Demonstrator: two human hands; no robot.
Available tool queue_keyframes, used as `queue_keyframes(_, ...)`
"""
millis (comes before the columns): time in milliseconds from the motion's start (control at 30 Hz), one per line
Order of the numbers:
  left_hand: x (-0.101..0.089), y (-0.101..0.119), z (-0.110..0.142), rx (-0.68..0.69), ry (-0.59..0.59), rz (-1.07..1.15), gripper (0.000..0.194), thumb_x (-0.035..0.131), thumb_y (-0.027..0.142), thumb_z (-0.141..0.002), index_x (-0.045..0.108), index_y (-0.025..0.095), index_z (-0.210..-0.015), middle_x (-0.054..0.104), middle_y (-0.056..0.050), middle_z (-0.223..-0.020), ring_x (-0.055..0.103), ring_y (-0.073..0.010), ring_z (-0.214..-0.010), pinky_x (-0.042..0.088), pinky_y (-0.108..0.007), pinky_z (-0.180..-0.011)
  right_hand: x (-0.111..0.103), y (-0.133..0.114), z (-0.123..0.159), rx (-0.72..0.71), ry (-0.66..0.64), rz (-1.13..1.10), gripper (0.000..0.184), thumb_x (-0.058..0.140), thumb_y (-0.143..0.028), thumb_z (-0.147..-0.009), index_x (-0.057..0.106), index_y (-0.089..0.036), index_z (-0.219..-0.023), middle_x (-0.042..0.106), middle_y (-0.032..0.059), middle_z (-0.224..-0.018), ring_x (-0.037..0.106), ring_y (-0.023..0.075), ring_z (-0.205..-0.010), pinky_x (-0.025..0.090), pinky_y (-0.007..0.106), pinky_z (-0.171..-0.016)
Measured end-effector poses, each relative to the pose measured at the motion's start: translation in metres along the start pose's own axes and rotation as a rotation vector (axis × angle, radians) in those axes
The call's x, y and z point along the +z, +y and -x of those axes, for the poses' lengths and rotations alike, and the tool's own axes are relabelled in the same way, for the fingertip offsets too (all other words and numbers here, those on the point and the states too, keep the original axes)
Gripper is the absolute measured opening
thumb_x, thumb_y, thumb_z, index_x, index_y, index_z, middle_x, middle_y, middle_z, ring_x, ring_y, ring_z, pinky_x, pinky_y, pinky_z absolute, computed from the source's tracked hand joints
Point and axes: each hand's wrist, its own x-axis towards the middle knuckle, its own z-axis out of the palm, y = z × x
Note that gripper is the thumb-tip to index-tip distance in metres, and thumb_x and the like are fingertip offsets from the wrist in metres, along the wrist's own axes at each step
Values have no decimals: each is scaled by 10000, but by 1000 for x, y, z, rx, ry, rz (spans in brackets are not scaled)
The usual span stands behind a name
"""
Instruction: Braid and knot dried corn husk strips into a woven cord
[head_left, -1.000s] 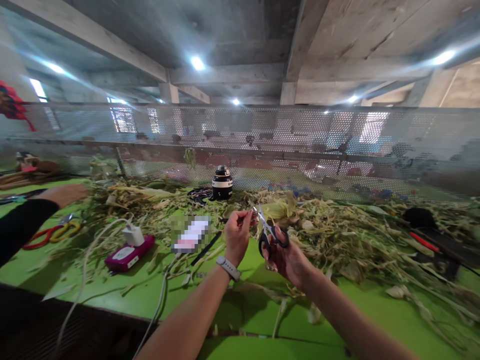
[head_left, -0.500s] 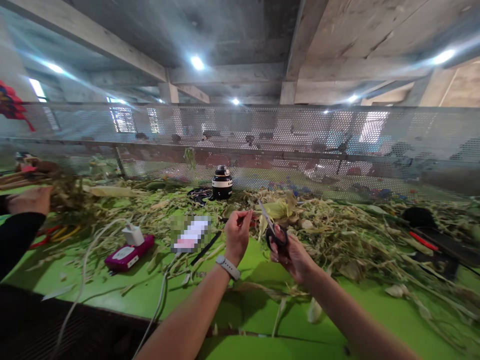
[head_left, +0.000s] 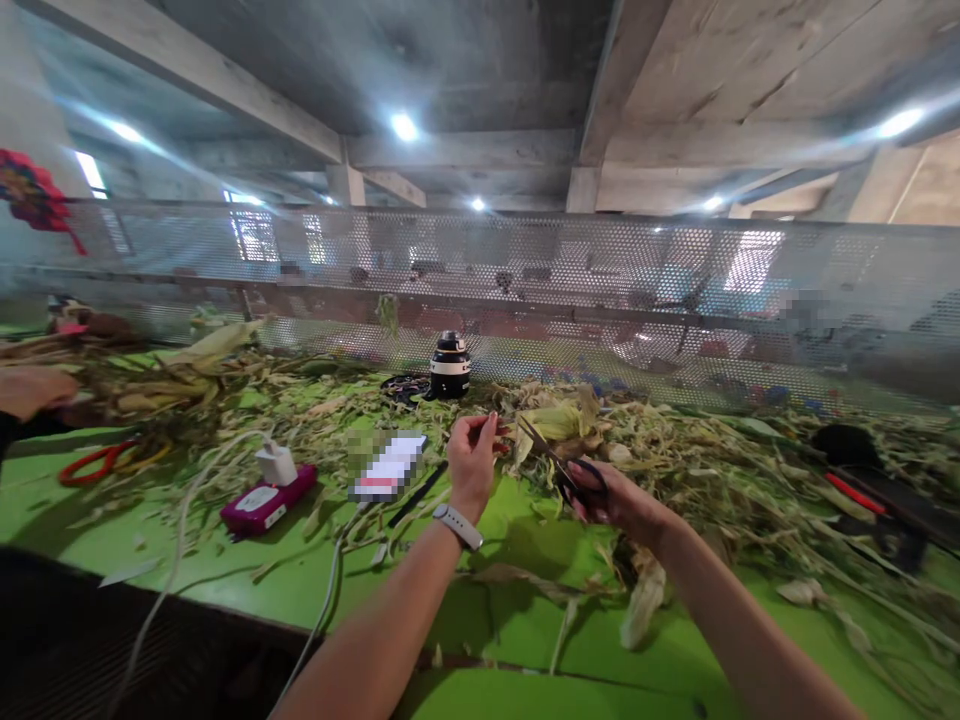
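My left hand (head_left: pixel 472 462), with a pale watch strap on its wrist, is raised over the green table with thumb and fingers pinched together. What sits between the fingertips is too small to make out. My right hand (head_left: pixel 619 503) grips scissors (head_left: pixel 574 478) by their black handles. Their blades point up and left, towards my left fingertips. Just behind the blades lies a bundle of pale yellow-green husk-like leaves (head_left: pixel 559 420). More dried leaves (head_left: pixel 690 470) spread around and beyond both hands.
A phone (head_left: pixel 390 466) on a cable and a magenta box (head_left: pixel 266 503) with a white plug (head_left: pixel 276 463) lie to the left. A black bottle (head_left: pixel 450 368) stands behind. At far left are another person's hand (head_left: pixel 34 392) and red-handled scissors (head_left: pixel 94 464). Perforated mesh (head_left: pixel 480 260) closes the back.
My right hand has shifted right and the scissors have tipped further left. My left hand stays pinched in nearly the same place. The other person's hand has moved left, uncovering the red handles.
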Motion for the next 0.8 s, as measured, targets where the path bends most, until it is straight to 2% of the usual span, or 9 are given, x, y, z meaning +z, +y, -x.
queue_keyframes(167,-1,-2,1,-11,-35,1,337,663,441,-712,533,151,-822,614,-19,-737,641,-152,-672,513,-240,-515,3,-2,2,-7,-39,33,432,650,-561,-711,540,-149,-646,560,-18,-483,325,36,-366,158,172,-376)
queue_keyframes(300,0,-5,3,18,-86,-21,308,636,441,-745,523,165,-821,610,-22,-743,634,-149,-665,514,-237,-509,8,-1,2,-16,-7,-46,440,662,-566,-688,559,-139,-665,556,-13,-504,372,44,-397,153,169,-371)
queue_keyframes(433,1,-6,5,52,-117,-45,293,617,439,-764,513,172,-821,603,-19,-750,627,-147,-661,517,-246,-517,10,3,-1,8,-41,-156,473,676,-598,-648,569,-138,-671,562,-8,-521,398,46,-406,172,160,-363)
queue_keyframes(633,2,-4,8,54,-109,-58,281,609,435,-767,508,175,-803,602,-18,-747,621,-149,-661,514,-258,-532,15,6,-2,23,-57,-299,474,721,-590,-603,573,-148,-694,611,7,-608,493,64,-437,189,150,-346)
queue_keyframes(800,1,-8,7,69,-88,-97,273,597,432,-780,512,174,-807,622,-25,-752,631,-152,-689,510,-270,-595,17,8,-4,27,-75,-383,444,714,-566,-636,569,-150,-688,619,9,-606,495,63,-422,171,152,-328)
